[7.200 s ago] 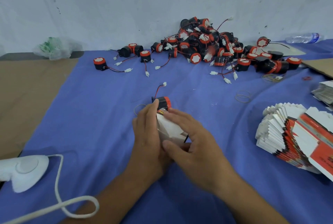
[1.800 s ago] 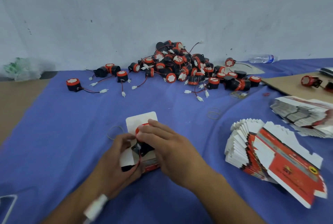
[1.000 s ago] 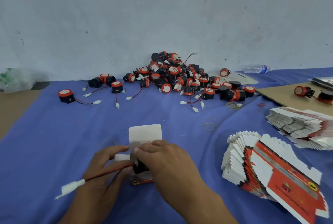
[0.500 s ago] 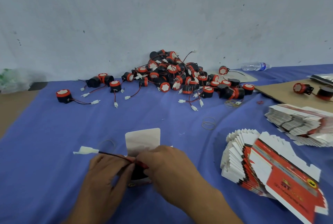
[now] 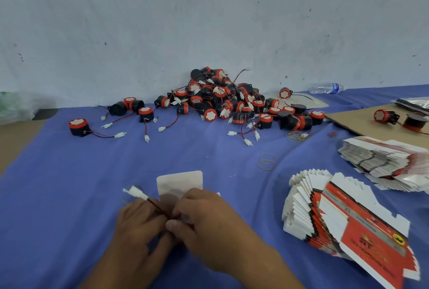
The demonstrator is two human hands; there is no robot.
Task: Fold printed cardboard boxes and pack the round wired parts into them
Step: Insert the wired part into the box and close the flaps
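Wire [image 5: 155, 205] looks light and floppy; left hand [image 5: 137, 226] and, seemingly, right hand [image 5: 209, 216] pinch it, stiff connector [image 5: 135, 192] just beyond.

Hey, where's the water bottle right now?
In the head view, the water bottle lies on its side at the back right by the wall, beyond the cardboard sheet and right of the pile of round wired parts.
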